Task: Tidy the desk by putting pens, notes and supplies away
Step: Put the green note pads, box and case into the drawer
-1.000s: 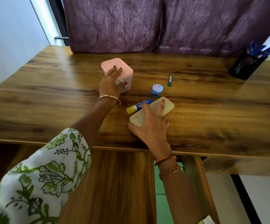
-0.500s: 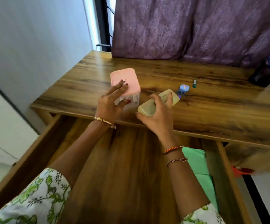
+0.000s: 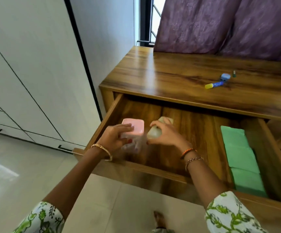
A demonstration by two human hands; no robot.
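Head view: both hands are down inside the open drawer [image 3: 155, 113] under the wooden surface [image 3: 178, 76]. Left hand [image 3: 115, 139] grips the pink-lidded box [image 3: 134, 129], fingers laid over its lid and thumb against its clear lower side; the box sits at the drawer's left end, and whether it rests on the drawer floor or hangs just above it cannot be told through the blur. Right hand [image 3: 165, 133] curls round the pale yellow case [image 3: 156, 131], which lies just beside the box, to its right, its far end pointing toward the back of the drawer. Green pads [image 3: 240, 157] fill a narrow section at the drawer's right end, well apart from both hands. Up on the surface lie a glue stick [image 3: 214, 85] with a yellow cap and blue body, a small blue item [image 3: 225, 77] touching or nearly touching its far end, and a small dark green piece [image 3: 233, 74] just beyond. Purple curtain [image 3: 220, 26] hangs behind the surface, and white cupboard doors [image 3: 27, 73] stand to the left
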